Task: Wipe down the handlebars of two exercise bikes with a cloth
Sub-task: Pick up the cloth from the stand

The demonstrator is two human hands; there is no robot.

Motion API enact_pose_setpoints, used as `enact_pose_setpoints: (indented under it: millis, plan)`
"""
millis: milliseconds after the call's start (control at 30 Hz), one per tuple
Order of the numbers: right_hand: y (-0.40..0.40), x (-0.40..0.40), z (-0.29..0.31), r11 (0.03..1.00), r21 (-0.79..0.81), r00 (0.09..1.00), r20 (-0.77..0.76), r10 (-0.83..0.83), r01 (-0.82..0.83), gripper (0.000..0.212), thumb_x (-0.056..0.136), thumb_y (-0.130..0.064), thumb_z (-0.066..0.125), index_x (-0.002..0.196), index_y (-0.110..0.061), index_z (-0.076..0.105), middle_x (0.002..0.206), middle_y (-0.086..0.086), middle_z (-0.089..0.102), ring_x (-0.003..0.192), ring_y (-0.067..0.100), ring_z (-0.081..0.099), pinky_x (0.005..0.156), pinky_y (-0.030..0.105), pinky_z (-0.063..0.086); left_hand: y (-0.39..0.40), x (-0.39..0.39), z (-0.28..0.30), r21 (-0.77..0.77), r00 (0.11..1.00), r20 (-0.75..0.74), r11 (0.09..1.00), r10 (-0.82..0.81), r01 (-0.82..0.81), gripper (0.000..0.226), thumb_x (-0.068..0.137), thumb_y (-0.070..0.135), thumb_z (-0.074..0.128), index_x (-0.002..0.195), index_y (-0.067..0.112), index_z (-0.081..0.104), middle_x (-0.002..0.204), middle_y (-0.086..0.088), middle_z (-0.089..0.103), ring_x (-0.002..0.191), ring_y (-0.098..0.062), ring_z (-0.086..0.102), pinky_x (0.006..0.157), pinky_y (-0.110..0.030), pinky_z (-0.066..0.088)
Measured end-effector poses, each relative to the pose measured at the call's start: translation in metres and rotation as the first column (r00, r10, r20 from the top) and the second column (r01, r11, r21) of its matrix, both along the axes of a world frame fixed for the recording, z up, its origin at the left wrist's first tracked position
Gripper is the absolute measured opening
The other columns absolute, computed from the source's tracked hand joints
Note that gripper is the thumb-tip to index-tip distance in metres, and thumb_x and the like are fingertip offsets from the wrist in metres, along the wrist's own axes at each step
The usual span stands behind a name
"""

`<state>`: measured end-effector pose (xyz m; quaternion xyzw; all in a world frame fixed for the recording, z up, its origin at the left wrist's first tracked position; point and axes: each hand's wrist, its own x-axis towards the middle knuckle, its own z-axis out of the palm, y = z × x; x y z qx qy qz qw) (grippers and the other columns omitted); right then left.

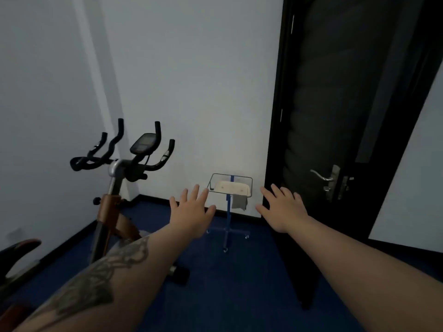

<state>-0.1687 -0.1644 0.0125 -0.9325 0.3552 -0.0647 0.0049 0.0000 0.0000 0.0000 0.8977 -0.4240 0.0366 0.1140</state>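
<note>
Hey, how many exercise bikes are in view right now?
2. One bike stands whole by the left wall, handlebars up. Of the second bike, only a part shows at the lower left edge; the rest is cut off.

Your support surface is the dark blue floor (239,283), filling the lower half of the frame up to the black skirting at the white walls. Standing on it: the exercise bike (112,207) at centre-left, a second bike's edge (16,257) at far lower left, and a blue wheeled stand (227,226) at centre. The stand's wire-rimmed tray (249,185) carries a cream insert, with a grey cloth (239,202) hanging off its near edge.
</note>
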Motion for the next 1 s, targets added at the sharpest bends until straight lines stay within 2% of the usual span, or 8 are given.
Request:
enact_pose_setpoints:
  millis: [300, 667, 867, 1000]
  plan:
    - [-0.103, 0.054, -0.032, 1.0, 0.002, 0.999, -0.054, 0.001, -0.001, 0.066, 0.096, -0.059, 0.022, 0.152, -0.031, 0.0, 0.161, 0.002, 0.0, 0.146, 0.025, 0.003, 0.117, 0.047, 0.003, -0.105, 0.051, -0.03, 0.027, 1.0, 0.011, 1.0, 0.002, -0.002, 0.061, 0.097, 0.052, 0.022, 0.151, 0.031, 0.004, 0.161, 0.003, -0.002, 0.148, -0.027, 0.0, 0.116, -0.056, 0.002]
    - [-0.249, 0.116, -0.074, 0.995, 0.089, 0.987, -0.15, 0.06, -0.047, 0.066, 0.097, -0.057, 0.024, 0.152, -0.031, -0.002, 0.161, 0.003, -0.001, 0.146, 0.026, 0.002, 0.118, 0.047, 0.002, -0.242, 0.114, -0.077, 0.108, 0.991, -0.117, 0.993, 0.06, -0.047, 0.061, 0.097, 0.053, 0.023, 0.151, 0.032, 0.003, 0.161, 0.005, -0.005, 0.148, -0.026, -0.003, 0.116, -0.054, 0.001]
    - [-0.302, 0.189, -0.103, 0.987, 0.122, 0.98, -0.161, 0.121, -0.102, 0.066, 0.096, -0.056, 0.024, 0.152, -0.03, 0.0, 0.161, 0.002, 0.001, 0.146, 0.025, 0.004, 0.117, 0.046, 0.004, -0.303, 0.174, -0.101, 0.137, 0.985, -0.149, 0.988, 0.086, -0.066, 0.061, 0.097, 0.053, 0.022, 0.151, 0.033, 0.002, 0.161, 0.005, -0.006, 0.148, -0.025, -0.004, 0.117, -0.054, 0.001]
    - [-0.337, 0.238, -0.125, 0.985, 0.149, 0.981, -0.163, 0.107, -0.083, 0.066, 0.096, -0.056, 0.025, 0.152, -0.03, 0.001, 0.161, 0.002, 0.001, 0.146, 0.025, 0.005, 0.117, 0.046, 0.004, -0.351, 0.222, -0.121, 0.134, 0.986, -0.167, 0.991, 0.031, -0.009, 0.061, 0.097, 0.052, 0.024, 0.151, 0.032, 0.004, 0.161, 0.004, -0.003, 0.148, -0.025, -0.004, 0.117, -0.054, 0.0]
